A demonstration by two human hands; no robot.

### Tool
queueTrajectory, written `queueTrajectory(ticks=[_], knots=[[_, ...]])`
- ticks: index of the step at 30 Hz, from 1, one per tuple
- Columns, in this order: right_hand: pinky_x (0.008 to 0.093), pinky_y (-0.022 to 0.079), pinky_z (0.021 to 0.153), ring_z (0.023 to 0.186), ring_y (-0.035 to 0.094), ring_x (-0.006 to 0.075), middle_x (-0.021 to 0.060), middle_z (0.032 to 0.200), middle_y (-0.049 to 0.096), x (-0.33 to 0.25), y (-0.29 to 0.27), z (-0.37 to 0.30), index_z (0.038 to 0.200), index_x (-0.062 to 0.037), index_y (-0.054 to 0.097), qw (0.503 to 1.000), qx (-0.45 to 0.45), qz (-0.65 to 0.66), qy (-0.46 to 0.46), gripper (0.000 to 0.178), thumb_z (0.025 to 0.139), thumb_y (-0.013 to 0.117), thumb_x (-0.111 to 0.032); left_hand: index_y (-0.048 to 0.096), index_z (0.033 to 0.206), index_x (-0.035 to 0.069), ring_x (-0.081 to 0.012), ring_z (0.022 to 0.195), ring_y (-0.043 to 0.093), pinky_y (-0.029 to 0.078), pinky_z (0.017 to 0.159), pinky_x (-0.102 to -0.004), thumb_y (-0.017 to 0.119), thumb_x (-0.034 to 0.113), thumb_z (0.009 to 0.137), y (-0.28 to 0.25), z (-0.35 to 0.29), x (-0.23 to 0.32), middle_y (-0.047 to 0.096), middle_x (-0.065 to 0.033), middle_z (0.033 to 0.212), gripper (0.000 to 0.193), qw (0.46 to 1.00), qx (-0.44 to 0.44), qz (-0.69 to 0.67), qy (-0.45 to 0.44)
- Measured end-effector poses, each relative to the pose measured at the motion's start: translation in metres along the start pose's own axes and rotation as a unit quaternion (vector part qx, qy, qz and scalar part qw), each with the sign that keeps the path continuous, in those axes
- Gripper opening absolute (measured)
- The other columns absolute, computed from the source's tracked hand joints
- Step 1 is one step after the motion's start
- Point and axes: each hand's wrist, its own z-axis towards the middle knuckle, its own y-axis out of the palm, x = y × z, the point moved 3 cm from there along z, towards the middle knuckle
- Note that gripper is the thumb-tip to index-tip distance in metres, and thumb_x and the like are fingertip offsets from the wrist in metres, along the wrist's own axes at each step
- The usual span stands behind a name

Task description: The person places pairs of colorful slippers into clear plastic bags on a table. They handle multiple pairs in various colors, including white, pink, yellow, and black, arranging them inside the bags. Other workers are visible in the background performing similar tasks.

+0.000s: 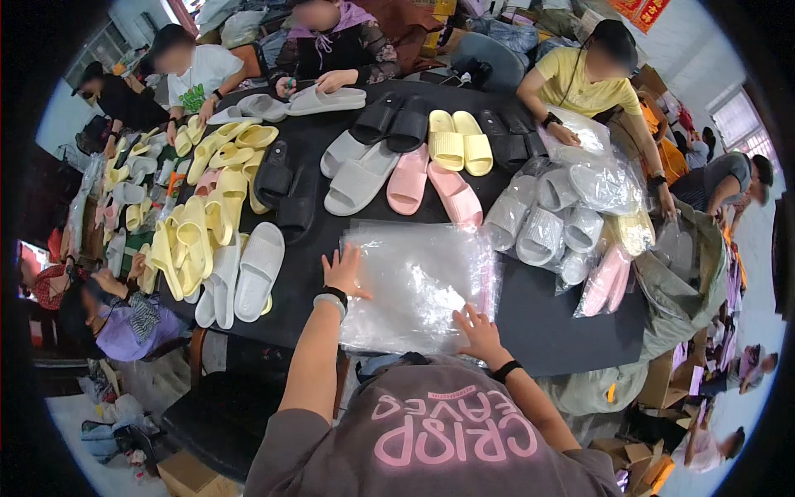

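Observation:
A stack of clear plastic bags (406,273) lies flat on the dark table in front of me. My left hand (344,275) rests at the stack's left side, fingers spread. At its near right corner my right hand (482,335) touches the plastic, fingers also apart. Neither hand holds anything. Just beyond the bags are a pair of pink slides (406,184), a pair of grey slides (362,184) and a pair of yellow slides (447,142). Left of my left hand, a light grey slide (260,269) stands beside a pile of yellow slippers (195,240).
Bagged slippers (542,236) crowd the table's right side, by a large woven sack (687,290). Black slides (296,203) sit to the left. Co-workers sit around the far side; one in a yellow shirt (592,83) handles bags. A black chair (219,414) stands near left.

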Motion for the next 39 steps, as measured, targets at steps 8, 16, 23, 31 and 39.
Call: queueTrajectory(ticks=[8, 16, 23, 31, 39], knots=[[0.0489, 0.043, 0.094, 0.122, 0.043, 0.035, 0.0146, 0.148, 0.027, -0.008, -0.012, -0.006, 0.145, -0.0285, 0.029, 0.999, 0.023, -0.024, -0.022, 0.102, 0.059, 0.082, -0.041, 0.02, 0.147, 0.009, -0.0358, 0.14, 0.018, 0.01, 0.11, -0.0587, 0.078, 0.061, 0.051, 0.001, -0.026, 0.006, 0.018, -0.0159, 0.153, 0.124, 0.976, 0.214, -0.028, 0.021], [0.0455, 0.044, 0.095, 0.123, 0.043, 0.0349, 0.0172, 0.146, 0.03, -0.002, -0.008, -0.02, 0.14, -0.0341, 0.037, 0.998, 0.01, 0.004, -0.061, 0.084, 0.067, 0.077, -0.037, 0.019, 0.149, 0.016, -0.0315, 0.142, 0.014, 0.009, 0.111, -0.0584, 0.076, 0.064, 0.051, 0.041, -0.121, 0.017, 0.016, -0.0063, 0.155, 0.123, 0.999, 0.009, -0.025, 0.024], [0.0469, 0.042, 0.098, 0.124, 0.043, 0.0409, 0.0193, 0.144, 0.034, 0.011, 0.003, -0.01, 0.139, -0.0328, 0.039, 0.995, -0.029, 0.018, -0.089, 0.071, 0.076, 0.069, -0.041, 0.017, 0.149, 0.016, -0.0334, 0.142, 0.016, 0.01, 0.11, -0.0595, 0.078, 0.062, 0.043, 0.054, -0.108, 0.014, 0.016, -0.0075, 0.155, 0.131, 1.0, 0.022, -0.003, 0.017], [0.0426, 0.035, 0.105, 0.124, 0.045, 0.035, 0.0178, 0.13, 0.051, 0.075, -0.054, -0.005, 0.129, -0.0067, 0.052, 0.932, 0.255, 0.256, -0.026, 0.055, 0.079, 0.07, -0.02, 0.025, 0.144, 0.002, -0.0345, 0.14, 0.02, 0.015, 0.11, -0.0561, 0.077, 0.057, 0.057, 0.039, -0.112, 0.046, 0.021, -0.019, 0.151, 0.115, 0.996, 0.069, -0.04, 0.045], [0.0453, 0.041, 0.095, 0.119, 0.047, 0.0311, 0.0082, 0.13, 0.051, 0.173, -0.189, 0.054, 0.125, -0.0099, 0.05, 0.915, 0.387, 0.059, 0.097, 0.052, 0.077, 0.066, -0.02, 0.031, 0.144, 0.011, -0.0315, 0.138, 0.024, 0.018, 0.111, -0.0521, 0.074, 0.056, 0.063, 0.065, -0.115, 0.07, 0.025, -0.0152, 0.151, 0.102, 0.992, 0.042, 0.001, 0.115]])
